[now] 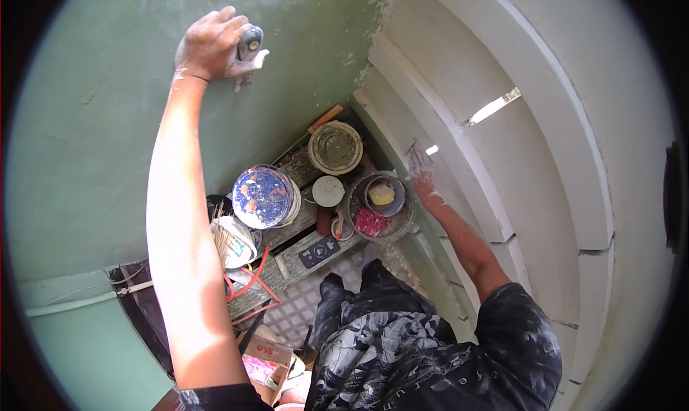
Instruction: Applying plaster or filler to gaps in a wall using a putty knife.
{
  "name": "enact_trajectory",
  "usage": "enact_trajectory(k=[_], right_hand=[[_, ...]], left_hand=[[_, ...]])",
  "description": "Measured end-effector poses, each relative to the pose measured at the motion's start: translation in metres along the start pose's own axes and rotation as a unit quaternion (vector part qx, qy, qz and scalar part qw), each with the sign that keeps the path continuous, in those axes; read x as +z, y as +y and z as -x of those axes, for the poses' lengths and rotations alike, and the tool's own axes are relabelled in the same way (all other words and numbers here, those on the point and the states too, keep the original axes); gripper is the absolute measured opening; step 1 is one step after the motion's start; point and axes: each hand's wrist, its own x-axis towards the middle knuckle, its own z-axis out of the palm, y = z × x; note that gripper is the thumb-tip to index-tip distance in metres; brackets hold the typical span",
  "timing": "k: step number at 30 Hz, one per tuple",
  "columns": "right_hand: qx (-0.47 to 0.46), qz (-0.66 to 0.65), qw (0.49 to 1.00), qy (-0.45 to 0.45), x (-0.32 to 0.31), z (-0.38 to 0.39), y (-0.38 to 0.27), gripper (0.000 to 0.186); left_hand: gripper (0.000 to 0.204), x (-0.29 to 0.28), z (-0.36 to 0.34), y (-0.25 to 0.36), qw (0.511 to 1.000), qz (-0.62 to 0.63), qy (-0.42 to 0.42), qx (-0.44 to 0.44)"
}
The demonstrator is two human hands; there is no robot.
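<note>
Two bare, dusty hands work in a cramped corner, seen from above. The left hand (219, 49), raised high, has its fingers closed around the dark handle of a hand tool (250, 42) at the green wall (93, 131); the tool's working end is mostly hidden, so I cannot tell exactly how it meets the surface. The right hand (423, 173) is spread flat, fingers apart and holding nothing, against the white stepped panels (395, 110) on the right.

Powder on the fingers could let the handle twist, and the tool might then scratch the wall. The right palm could likewise slide on the panel if weight leans on it. Loose bits might drop into the containers below, and a knee could knock them, since they stand crowded on the planks (287, 269).

Counted: two hands, one tool, one bucket with a blue, paint-spotted top (262, 196), one grey-green bucket (335, 149), one small round white top (328, 191) between and just below them, and one white tub (233, 242) with thin sticks beside it. One grey basin (354, 221) holds one small bowl with one yellow lump (380, 194), and one pink-red clump (371, 223). Two bright gaps show among the panels.
</note>
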Motion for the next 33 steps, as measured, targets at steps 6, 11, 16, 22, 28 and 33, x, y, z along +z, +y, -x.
enact_trajectory(k=[6, 11, 16, 22, 28, 33], right_hand=[[0.098, -0.017, 0.994, 0.044, -0.067, -0.006, -0.014, 0.057], [0.134, -0.195, 0.970, -0.051, -0.024, -0.021, -0.027, 0.056], [0.091, -0.088, 0.992, 0.027, -0.010, -0.036, -0.034, 0.054], [0.059, 0.007, 0.994, 0.088, -0.012, -0.030, -0.032, 0.047], [0.023, -0.062, 0.992, -0.111, 0.036, -0.048, -0.051, 0.050], [0.041, -0.065, 0.981, 0.180, -0.003, -0.062, -0.029, 0.041]], left_hand=[[0.038, 0.000, 0.020, -0.015, 0.999, 0.020, -0.004, 0.034], [0.037, 0.002, 0.014, -0.011, 0.999, 0.022, 0.016, 0.038], [0.038, 0.002, 0.011, -0.009, 0.999, 0.030, -0.004, 0.028], [0.037, -0.004, 0.014, -0.009, 0.998, 0.018, -0.055, 0.022], [0.036, -0.001, 0.015, -0.012, 0.997, -0.004, -0.066, 0.026], [0.035, 0.000, 0.009, -0.008, 0.998, 0.006, -0.051, 0.021]])
